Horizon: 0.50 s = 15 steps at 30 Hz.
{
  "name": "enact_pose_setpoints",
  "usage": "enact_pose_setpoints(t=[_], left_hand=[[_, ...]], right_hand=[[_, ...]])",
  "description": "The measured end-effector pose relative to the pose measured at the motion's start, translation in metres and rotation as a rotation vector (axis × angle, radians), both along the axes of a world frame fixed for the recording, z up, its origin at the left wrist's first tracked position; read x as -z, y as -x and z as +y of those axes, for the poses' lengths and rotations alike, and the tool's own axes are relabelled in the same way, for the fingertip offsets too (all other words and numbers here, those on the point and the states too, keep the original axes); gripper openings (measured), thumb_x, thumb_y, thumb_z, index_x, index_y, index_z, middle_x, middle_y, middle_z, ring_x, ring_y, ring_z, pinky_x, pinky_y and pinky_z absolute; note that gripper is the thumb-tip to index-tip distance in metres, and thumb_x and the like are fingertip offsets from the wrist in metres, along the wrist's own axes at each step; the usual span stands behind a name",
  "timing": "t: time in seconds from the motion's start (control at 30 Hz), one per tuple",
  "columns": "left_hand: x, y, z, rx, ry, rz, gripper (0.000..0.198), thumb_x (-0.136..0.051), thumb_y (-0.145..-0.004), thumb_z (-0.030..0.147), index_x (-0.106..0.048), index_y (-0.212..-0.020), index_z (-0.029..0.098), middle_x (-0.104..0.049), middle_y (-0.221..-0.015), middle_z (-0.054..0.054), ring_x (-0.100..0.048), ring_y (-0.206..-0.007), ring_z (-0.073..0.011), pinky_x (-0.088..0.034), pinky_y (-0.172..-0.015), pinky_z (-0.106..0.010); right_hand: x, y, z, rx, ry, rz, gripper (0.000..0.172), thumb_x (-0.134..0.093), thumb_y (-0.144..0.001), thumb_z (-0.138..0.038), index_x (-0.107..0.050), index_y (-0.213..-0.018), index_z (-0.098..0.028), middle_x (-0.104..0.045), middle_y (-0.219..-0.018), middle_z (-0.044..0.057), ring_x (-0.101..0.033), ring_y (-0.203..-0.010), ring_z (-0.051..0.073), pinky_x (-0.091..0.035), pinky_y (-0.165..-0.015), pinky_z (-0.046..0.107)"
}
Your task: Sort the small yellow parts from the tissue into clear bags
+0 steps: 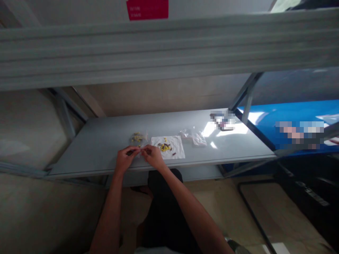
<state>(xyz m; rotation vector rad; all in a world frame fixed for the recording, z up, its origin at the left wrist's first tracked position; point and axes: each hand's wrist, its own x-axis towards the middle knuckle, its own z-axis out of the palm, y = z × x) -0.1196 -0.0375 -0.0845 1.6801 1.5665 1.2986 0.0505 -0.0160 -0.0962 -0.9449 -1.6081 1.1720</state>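
Observation:
My left hand (125, 157) and my right hand (153, 156) meet at the shelf's front edge, thumbs and fingertips pinched close together. Between them they grip the near end of a clear plastic bag (144, 139), which lies flat with several small yellow and dark pieces inside. The exact pinch point is small and partly covered by my fingers. Just right of my right hand is a white cloth or paper sheet (178, 143), bearing a loose heap of small yellow pieces (165, 148) and a few dark brown ones (174, 153).
Further right lie crumpled clear plastic bags (199, 138). A blurred-out item (224, 120) sits at the grey shelf's (95, 141) back right corner. A thick upper shelf beam (169, 53) crosses overhead, with metal posts (247, 95) at the sides. Beyond stands a blue surface (291, 113).

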Motion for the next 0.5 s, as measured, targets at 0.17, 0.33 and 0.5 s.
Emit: enact_pose_setpoints(t=[0.17, 0.33, 0.5], left_hand=[[-0.007, -0.004, -0.002, 0.102, -0.057, 0.003, 0.021, -0.075, -0.079, 0.042, -0.078, -0.084, 0.022, -0.076, -0.098, -0.007, -0.070, -0.096, -0.0230, -0.054, -0.090, -0.036], [-0.009, -0.003, -0.002, 0.185, -0.002, -0.012, 0.019, -0.075, -0.079, 0.042, -0.079, -0.081, 0.024, -0.076, -0.094, -0.008, -0.070, -0.091, -0.0242, -0.055, -0.088, -0.038], [-0.008, 0.001, -0.003, 0.257, 0.029, 0.006, 0.022, -0.070, -0.082, 0.042, -0.077, -0.076, 0.023, -0.075, -0.088, -0.008, -0.068, -0.086, -0.0241, -0.054, -0.085, -0.037]], right_hand=[[0.003, -0.002, -0.002, 0.063, 0.009, 0.004, 0.029, -0.061, -0.090, -0.043, -0.066, -0.080, -0.016, -0.061, -0.061, 0.000, -0.053, -0.051, 0.012, -0.038, -0.052, 0.021], [-0.003, -0.004, -0.004, 0.060, -0.105, -0.076, 0.025, -0.057, -0.093, -0.036, -0.066, -0.079, -0.016, -0.058, -0.062, -0.001, -0.051, -0.057, 0.012, -0.036, -0.056, 0.021], [-0.011, -0.003, -0.009, 0.032, -0.176, -0.194, 0.020, -0.051, -0.093, -0.021, -0.065, -0.079, -0.017, -0.063, -0.070, 0.001, -0.054, -0.065, 0.014, -0.038, -0.064, 0.022]])
